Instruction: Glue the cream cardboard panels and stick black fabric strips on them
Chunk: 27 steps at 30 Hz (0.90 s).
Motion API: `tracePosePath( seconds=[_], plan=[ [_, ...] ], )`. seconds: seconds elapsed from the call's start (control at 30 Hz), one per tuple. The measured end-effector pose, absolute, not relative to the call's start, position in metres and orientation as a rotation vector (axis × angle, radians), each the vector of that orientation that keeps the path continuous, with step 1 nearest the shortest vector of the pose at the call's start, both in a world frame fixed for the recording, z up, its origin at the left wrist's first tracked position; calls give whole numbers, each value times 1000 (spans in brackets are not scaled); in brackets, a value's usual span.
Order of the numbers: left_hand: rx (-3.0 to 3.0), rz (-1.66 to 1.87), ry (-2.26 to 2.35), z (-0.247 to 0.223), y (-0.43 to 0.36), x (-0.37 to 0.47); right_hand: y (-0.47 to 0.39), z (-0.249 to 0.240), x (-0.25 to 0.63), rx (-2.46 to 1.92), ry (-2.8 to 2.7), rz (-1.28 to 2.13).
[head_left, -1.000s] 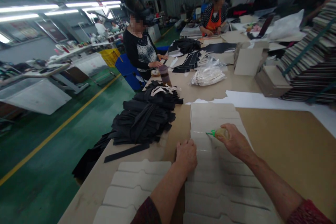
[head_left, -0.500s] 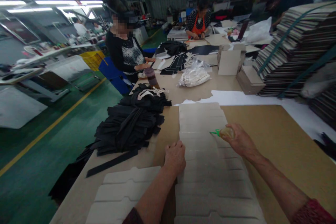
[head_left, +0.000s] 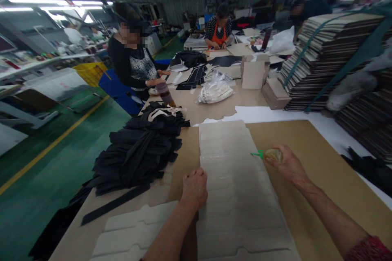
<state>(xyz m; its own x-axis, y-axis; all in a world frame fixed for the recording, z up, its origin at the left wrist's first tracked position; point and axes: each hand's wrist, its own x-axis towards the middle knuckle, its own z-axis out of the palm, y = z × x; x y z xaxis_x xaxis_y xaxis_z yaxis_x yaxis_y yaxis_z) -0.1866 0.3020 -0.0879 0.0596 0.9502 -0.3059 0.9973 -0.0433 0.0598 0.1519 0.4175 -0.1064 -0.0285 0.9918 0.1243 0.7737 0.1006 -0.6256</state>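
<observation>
My right hand (head_left: 288, 165) is wrapped round a small squeeze bottle (head_left: 273, 155) of yellowish stuff with a green nozzle. The nozzle tip is at the right edge of a long row of overlapping grey cardboard pieces (head_left: 232, 195). Whether it touches the card I cannot tell. A thin glossy line crosses one piece toward the left. My left hand (head_left: 195, 187) is closed, with curled fingers at the row's left edge; what they hold, if anything, is hidden. Left of that forearm lies a second set of overlapping grey cardboard pieces (head_left: 131, 228).
Black fabric strips (head_left: 134, 155) are heaped on the left. Beyond are a bottle of brown liquid (head_left: 165, 94), a clear plastic bag (head_left: 216, 87) and cardboard blocks (head_left: 255, 74). A tall strapped stack (head_left: 327, 57) stands at right. Two co-workers (head_left: 131, 61) (head_left: 219, 30) work across the table.
My right hand has carried the bottle rightward across the row, its nozzle now at the right edge. The left hand stays at the left edge. The whole view has shifted somewhat.
</observation>
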Motion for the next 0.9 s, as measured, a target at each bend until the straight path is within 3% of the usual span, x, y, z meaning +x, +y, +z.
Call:
tracePosePath(
  seconds=[0.6, 0.9],
  plan=[
    [2081, -272, 1996, -94, 303, -188, 415, -109, 141, -1721, -1894, 390],
    [2052, -320, 2008, -90, 301, -185, 401, -105, 102, -1677, -1604, 810]
  ],
)
